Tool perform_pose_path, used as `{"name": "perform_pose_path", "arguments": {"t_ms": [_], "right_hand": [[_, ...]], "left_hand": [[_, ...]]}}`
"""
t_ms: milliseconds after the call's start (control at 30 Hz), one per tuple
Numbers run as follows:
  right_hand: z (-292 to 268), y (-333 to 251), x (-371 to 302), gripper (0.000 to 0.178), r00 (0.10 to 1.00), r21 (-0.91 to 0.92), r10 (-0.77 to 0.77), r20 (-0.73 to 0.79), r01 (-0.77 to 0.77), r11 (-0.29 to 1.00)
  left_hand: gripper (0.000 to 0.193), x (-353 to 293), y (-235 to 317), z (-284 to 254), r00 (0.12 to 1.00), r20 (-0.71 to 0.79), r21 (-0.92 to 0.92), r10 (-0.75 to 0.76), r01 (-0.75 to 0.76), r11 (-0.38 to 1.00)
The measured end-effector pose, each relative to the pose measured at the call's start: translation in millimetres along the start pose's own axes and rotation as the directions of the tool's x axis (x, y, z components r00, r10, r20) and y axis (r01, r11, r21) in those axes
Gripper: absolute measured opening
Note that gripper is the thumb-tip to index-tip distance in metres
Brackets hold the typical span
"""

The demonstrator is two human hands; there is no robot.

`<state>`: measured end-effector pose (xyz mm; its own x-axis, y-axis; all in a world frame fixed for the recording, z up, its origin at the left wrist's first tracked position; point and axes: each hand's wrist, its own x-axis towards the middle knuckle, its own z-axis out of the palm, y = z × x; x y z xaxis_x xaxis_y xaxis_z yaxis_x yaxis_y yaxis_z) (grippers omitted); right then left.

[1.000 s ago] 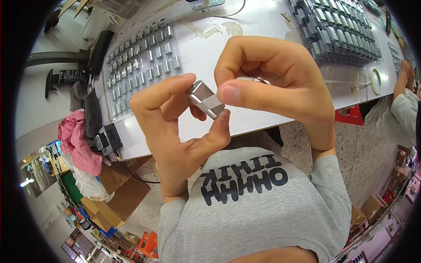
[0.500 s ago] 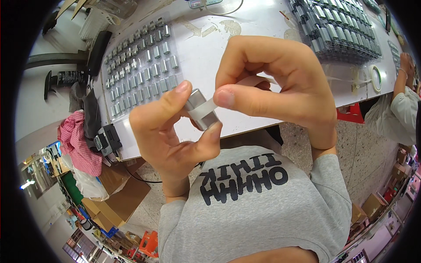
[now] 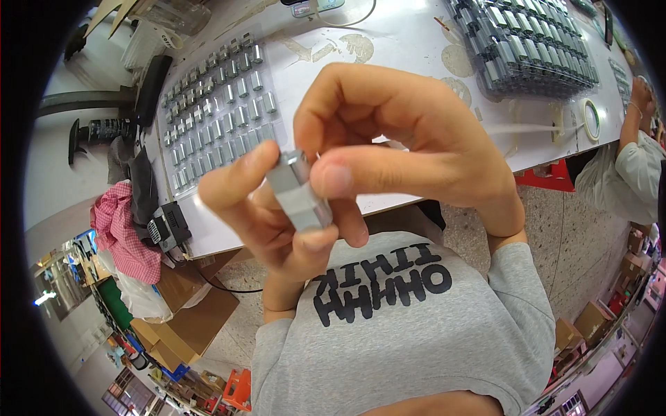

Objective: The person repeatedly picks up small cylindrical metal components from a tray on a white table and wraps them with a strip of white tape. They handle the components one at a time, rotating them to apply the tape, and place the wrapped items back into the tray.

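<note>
— Metal block (image 3: pixel 300 196), small, grey, rectangular: held up in front of the chest, well above the near edge of the white table (image 3: pixel 416 41).

— Gripped how?

— Pinched from both sides. Left hand (image 3: pixel 260 222) closed around it, thumb under the lower end, forefinger along the upper side. Right hand (image 3: pixel 402 149) closed too, thumb pressed flat on the block's front face, fingers curled over the top. Touching, both of them.

— Anything fitted on the block yet?

— Hard to tell. Looks like two joined sections with a shinier end at the top, but half hidden by the thumb.

— And how far along?

— Judging by the table, well into it yet far from finished. Toward the left edge, loose rows of small metal pieces (image 3: pixel 222 114) laid out flat. At the far right corner, a dense tray of packed parts (image 3: pixel 534 48), ordered in tight lines. One piece in hand, many waiting on the left.

— Else nearby?

— Roll of tape (image 3: pixel 591 119) near the right edge. Beyond it, another person's sleeve (image 3: pixel 628 173), apart from these hands. Pink cloth (image 3: pixel 128 232) hanging off the left end.
</note>
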<state>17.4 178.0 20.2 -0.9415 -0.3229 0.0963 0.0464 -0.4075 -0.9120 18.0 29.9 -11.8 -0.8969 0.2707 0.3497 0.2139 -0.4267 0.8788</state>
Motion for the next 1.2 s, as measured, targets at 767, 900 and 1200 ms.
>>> {"name": "perform_pose_path", "arguments": {"t_ms": [767, 900, 1200], "right_hand": [[-18, -3, -1, 0.010, 0.995, -0.307, -0.086, -0.039, 0.070, 0.949], [-13, -5, -2, 0.010, 0.992, -0.259, -0.124, -0.027, 0.113, 0.959], [-6, -6, -3, 0.012, 0.996, -0.186, -0.070, -0.060, 0.058, 0.981]], "left_hand": [[0.046, 18, 21, -7, 0.991, 0.131, 0.533, 0.029, -0.095, 0.841], [0.050, 17, 20, -9, 0.992, 0.122, 0.400, 0.007, -0.056, 0.915], [0.053, 10, 14, 1, 0.999, 0.033, 0.104, -0.015, 0.011, 0.995]]}}
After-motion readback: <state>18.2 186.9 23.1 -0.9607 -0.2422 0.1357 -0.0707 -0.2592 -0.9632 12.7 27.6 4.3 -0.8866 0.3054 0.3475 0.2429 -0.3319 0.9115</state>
